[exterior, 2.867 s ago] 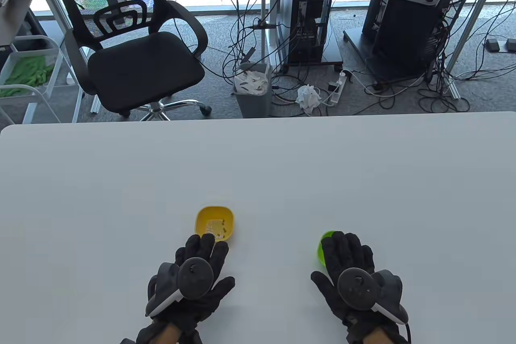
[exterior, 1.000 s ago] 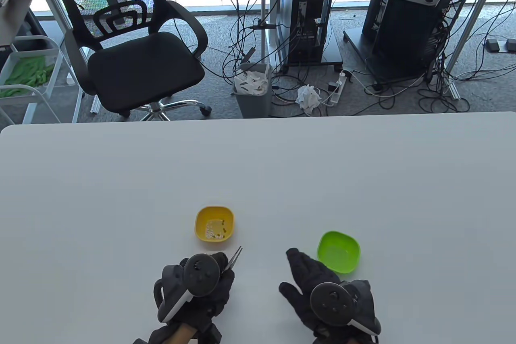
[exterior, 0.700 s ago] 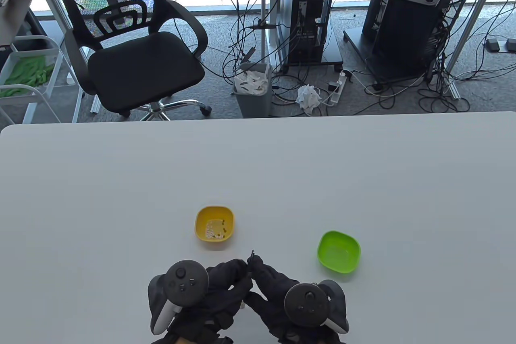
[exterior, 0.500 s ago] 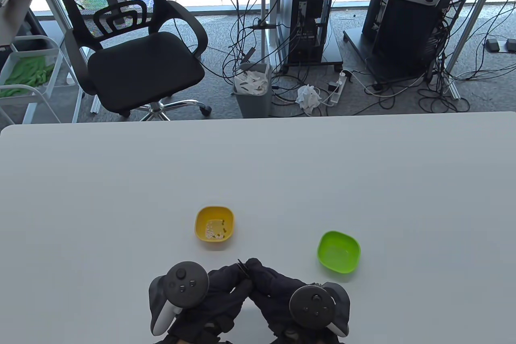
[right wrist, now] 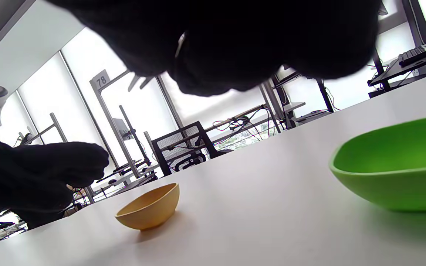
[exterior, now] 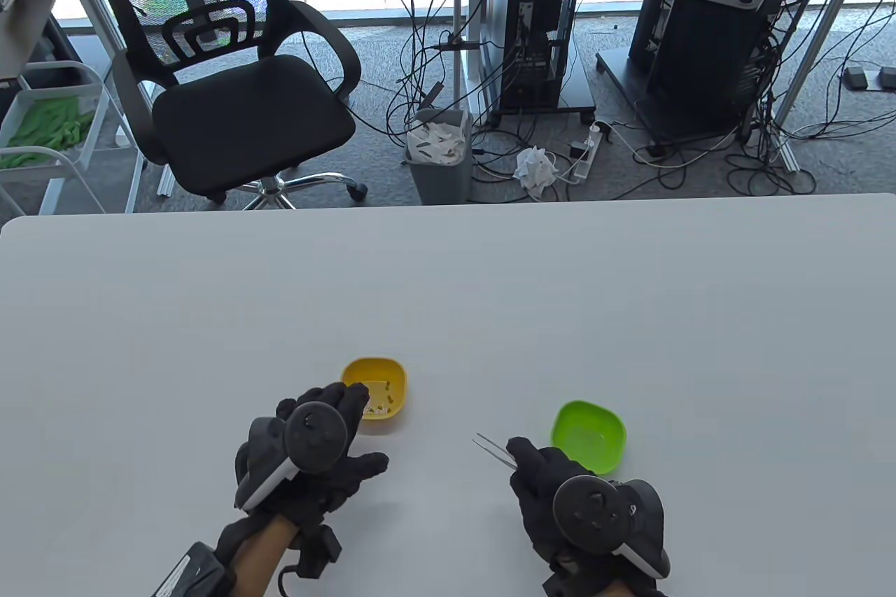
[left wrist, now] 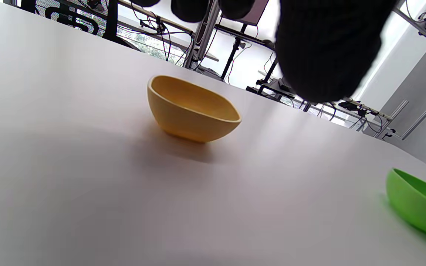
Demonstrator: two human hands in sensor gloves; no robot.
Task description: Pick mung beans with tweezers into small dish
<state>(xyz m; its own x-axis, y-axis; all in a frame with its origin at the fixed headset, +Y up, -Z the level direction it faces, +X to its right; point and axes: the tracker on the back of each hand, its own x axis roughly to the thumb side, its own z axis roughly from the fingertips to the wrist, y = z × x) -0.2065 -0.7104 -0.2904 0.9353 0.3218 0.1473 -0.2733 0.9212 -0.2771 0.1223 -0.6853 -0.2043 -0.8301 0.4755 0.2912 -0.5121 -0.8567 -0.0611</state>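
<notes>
A yellow dish (exterior: 389,376) holds several small beans (exterior: 383,405) near the table's front middle; it also shows in the left wrist view (left wrist: 190,111) and the right wrist view (right wrist: 150,208). A green dish (exterior: 588,436) stands to its right and looks empty. My left hand (exterior: 350,408) is open, its fingertips over the yellow dish's near-left rim. My right hand (exterior: 532,464) grips thin metal tweezers (exterior: 493,448), whose tips point up-left, between the two dishes and above the table. The green dish lies just right of this hand.
The white table (exterior: 448,289) stretches far beyond the dishes. Behind its far edge are an office chair (exterior: 238,86), a bin (exterior: 437,152), computer towers and cables on the floor.
The tweezers passed from my left hand to my right hand. The hands then parted: the left went forward to the yellow dish, the right moved right beside the green dish.
</notes>
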